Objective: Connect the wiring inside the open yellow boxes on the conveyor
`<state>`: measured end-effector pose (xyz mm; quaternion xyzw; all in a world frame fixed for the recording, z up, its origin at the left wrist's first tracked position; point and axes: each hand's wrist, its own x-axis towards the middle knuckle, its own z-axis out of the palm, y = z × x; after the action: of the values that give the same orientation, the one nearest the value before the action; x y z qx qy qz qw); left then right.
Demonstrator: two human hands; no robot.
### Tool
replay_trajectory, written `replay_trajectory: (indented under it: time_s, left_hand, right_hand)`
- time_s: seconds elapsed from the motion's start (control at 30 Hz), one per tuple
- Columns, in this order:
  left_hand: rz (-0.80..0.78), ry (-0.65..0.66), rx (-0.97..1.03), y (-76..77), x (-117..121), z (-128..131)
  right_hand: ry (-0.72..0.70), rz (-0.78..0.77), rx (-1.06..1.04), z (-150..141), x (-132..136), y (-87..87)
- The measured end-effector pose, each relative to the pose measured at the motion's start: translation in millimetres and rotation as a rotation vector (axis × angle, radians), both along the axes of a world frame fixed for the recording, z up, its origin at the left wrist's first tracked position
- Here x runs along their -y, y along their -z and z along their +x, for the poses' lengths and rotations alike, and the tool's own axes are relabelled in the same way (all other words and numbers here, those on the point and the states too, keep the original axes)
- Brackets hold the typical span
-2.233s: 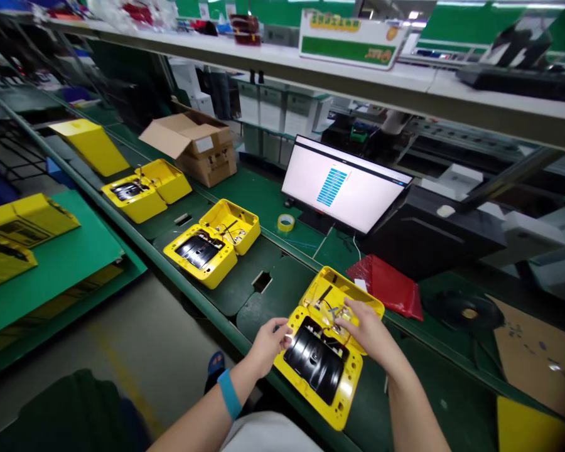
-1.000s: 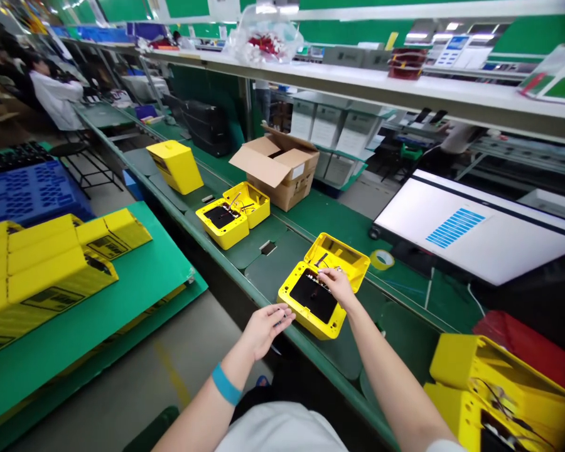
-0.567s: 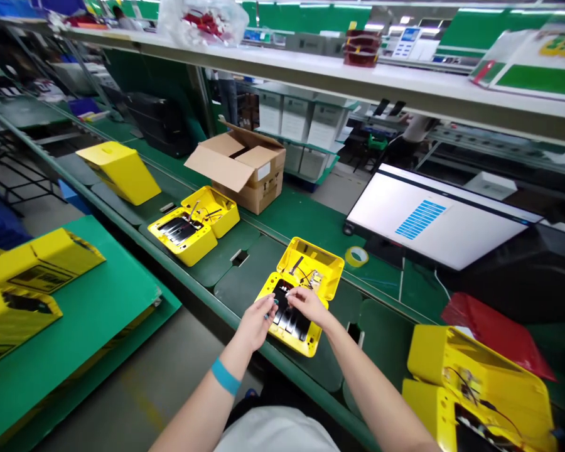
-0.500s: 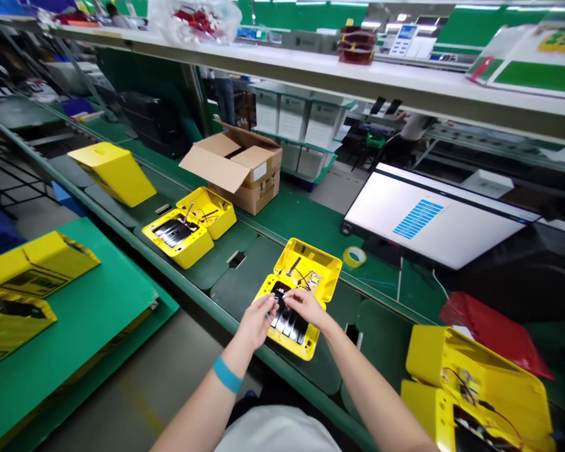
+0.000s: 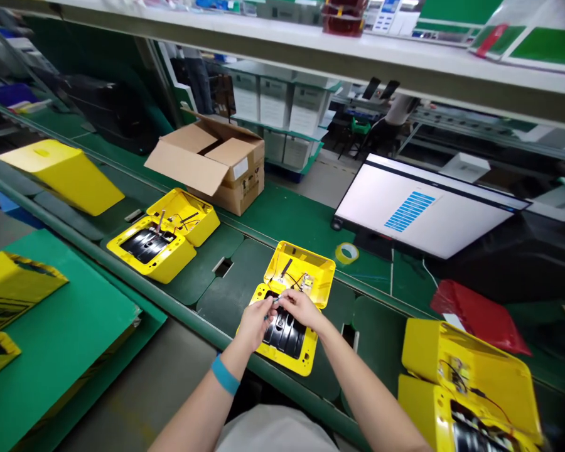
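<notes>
My left hand [image 5: 255, 323] and right hand [image 5: 301, 307] meet, fingers curled, over a thin wire [image 5: 275, 300]; I cannot tell which hand grips it. The open yellow case [image 5: 299, 267] lies beneath both hands. Step appears to be wiring; next move calls for fine fingertip control.

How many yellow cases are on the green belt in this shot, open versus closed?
Open yellow cases: 3 (front case, under the left hand and right hand; farther case; lower-right case)
Closed yellow case: 1 (far-left case)
Total: 4
</notes>
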<state>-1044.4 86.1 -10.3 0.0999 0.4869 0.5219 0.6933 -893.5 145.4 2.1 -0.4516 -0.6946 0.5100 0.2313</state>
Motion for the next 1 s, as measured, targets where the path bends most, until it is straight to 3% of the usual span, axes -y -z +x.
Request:
replay_trajectory:
  time_s: [0.27,0.4,0.6,0.77,1.0]
  left_hand:
    - [-0.005,0.485,-0.017,3.4,-31.8,-50.1]
    - [-0.02,0.612,0.038,5.8,-43.8,-64.5]
    - [-0.068,0.536,0.146,4.3,-52.5,-73.2]
    - [-0.084,0.441,0.203,4.3,-52.8,-71.4]
    - [-0.046,0.434,0.136,11.2,-50.9,-62.0]
  right_hand:
    - [-0.011,0.045,0.108,-11.0,-6.0,-13.4]
    - [0.071,-0.009,0.126,-22.5,-7.9,-12.6]
    - [0.266,-0.014,0.14,-31.0,-5.6,-13.3]
    - [0.219,0.051,0.186,-35.6,-1.8,-15.4]
    - [0.199,0.121,0.295,-41.1,-2.3,-14.1]
